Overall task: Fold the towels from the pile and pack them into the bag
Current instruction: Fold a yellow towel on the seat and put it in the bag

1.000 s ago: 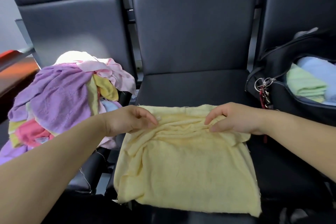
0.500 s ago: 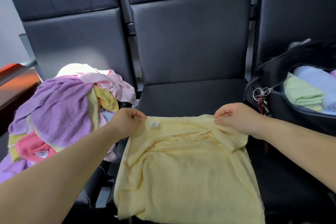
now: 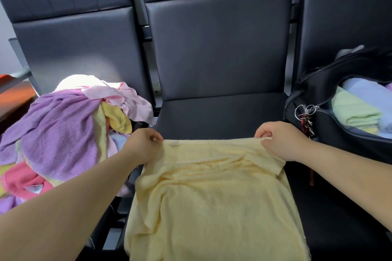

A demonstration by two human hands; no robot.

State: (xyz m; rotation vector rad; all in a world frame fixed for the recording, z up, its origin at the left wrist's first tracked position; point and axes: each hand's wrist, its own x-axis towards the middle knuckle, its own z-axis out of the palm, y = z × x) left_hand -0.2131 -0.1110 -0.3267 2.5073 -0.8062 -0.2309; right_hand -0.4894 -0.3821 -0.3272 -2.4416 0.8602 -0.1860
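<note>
Both hands, left [image 3: 144,146] and right [image 3: 282,142], pinch the far corners of a yellow towel [image 3: 214,201] spread on the seat [image 3: 216,116], folding barely begun; several folded towels fill the bag [image 3: 314,99], a pile [image 3: 63,133] remains.

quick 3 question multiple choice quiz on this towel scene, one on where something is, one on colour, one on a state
1. Where is the bag?
A. on the seat right of the middle seat
B. under the pile on the left
C. on the person's lap

2. What colour is the towel spread on the middle seat?
A. purple
B. pale yellow
C. green

3. How are the left hand and right hand on that towel?
A. both lie flat on it
B. only the left holds it
C. each pinches a far corner

Answers:
1 A, the black bag sits at the right, open, with folded towels inside.
2 B, the spread cloth is pale yellow.
3 C, each hand's fingers curl on the far edge.
</note>
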